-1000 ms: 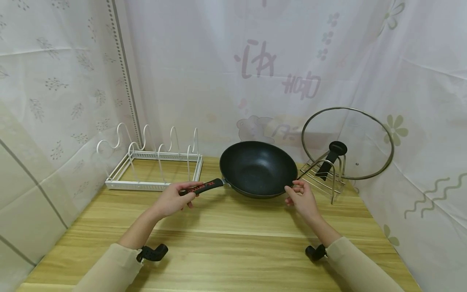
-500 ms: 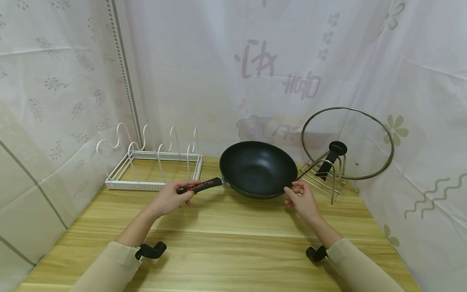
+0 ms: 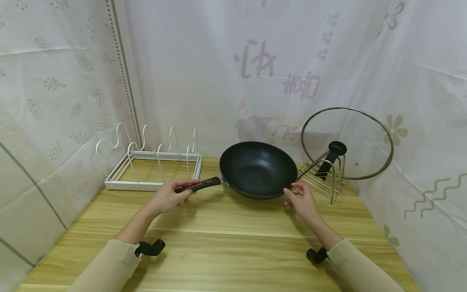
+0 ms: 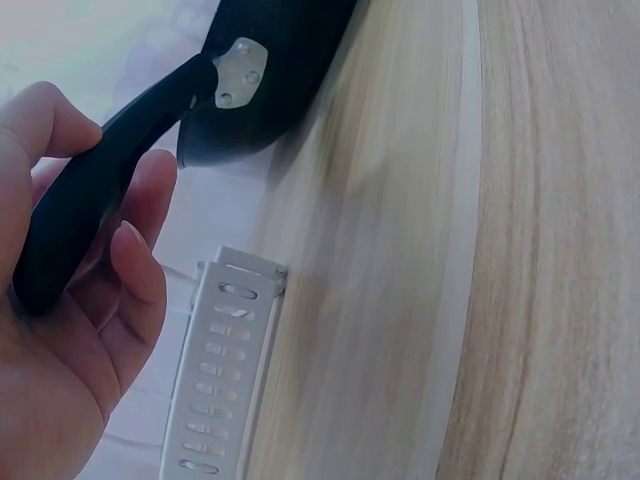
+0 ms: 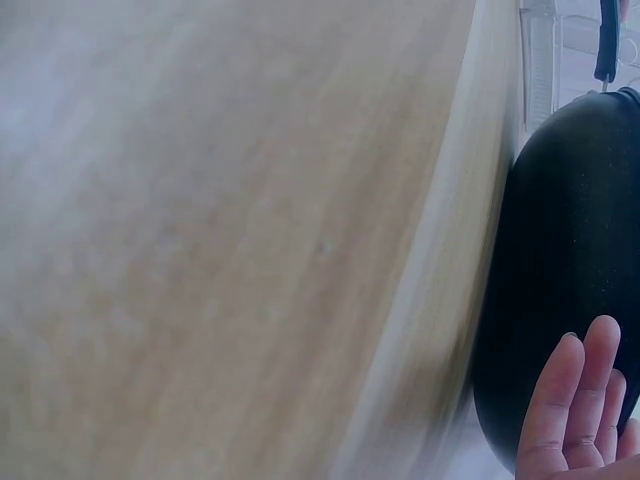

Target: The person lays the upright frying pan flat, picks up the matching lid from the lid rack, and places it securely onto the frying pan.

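A black wok (image 3: 258, 170) with a dark interior stands on the wooden tabletop, and its black handle (image 3: 204, 184) with red lettering points left. My left hand (image 3: 169, 198) grips that handle near its end. In the left wrist view, the thumb lies over the handle (image 4: 85, 190) and the fingers curl beneath it. At the wok's right front rim, my right hand (image 3: 303, 200) pinches the edge. Seen from the right wrist, several fingers (image 5: 565, 400) lie along the wok's dark outer side (image 5: 560, 240); the thumb is mostly hidden there.
Behind my left hand stands a white rack (image 3: 136, 185) with curved wire dividers. To the right, a glass lid (image 3: 365, 138) with a black knob (image 3: 337, 148) leans upright in a metal wire stand (image 3: 333, 182), close to the wok's rim. Printed curtains (image 3: 204, 81) enclose the wooden table (image 3: 233, 259).
My left hand and the handle have shifted slightly left, turning the wok a little. The wok's bowl and my right hand have hardly moved.
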Available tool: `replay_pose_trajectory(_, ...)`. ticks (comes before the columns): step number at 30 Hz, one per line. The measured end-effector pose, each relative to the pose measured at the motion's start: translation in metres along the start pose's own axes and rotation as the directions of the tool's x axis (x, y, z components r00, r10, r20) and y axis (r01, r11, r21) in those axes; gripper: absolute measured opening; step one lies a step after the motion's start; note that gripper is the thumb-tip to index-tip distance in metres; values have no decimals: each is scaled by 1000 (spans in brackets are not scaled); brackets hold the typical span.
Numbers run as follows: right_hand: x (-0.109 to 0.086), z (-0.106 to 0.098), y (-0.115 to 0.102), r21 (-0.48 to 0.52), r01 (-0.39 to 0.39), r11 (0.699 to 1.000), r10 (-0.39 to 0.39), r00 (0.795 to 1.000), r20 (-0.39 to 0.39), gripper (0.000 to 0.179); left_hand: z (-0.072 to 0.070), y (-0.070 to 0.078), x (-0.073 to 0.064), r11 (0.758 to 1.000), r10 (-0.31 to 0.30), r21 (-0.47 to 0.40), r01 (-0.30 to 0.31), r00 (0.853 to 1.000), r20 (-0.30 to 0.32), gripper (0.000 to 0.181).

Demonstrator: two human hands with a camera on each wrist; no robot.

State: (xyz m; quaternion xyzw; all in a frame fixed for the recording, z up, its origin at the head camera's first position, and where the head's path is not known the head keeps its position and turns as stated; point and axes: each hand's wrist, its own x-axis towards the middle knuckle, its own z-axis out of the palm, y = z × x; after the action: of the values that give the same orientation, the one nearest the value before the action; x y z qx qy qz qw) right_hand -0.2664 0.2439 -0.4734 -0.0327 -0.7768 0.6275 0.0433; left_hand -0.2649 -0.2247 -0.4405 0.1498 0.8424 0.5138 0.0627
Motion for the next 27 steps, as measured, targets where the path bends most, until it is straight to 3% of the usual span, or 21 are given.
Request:
replay_pose_trajectory(17, -4, -2, -3, 7, -13, 1000, 13, 1000, 11, 53, -1, -5, 2, 1000, 6, -4, -6, 1000, -2, 44)
replay_pose_trajectory(23, -5, -12, -6, 28, -9, 1000, 9, 1000, -6, 54, -1, -4, 2, 1000, -3, -12, 3, 1000, -5, 44)
replay_pose_trajectory(27, -1, -22, -11, 21, 33, 999, -33, 999, -11, 54, -1, -4, 3, 1000, -6, -10, 6, 1000, -8, 44)
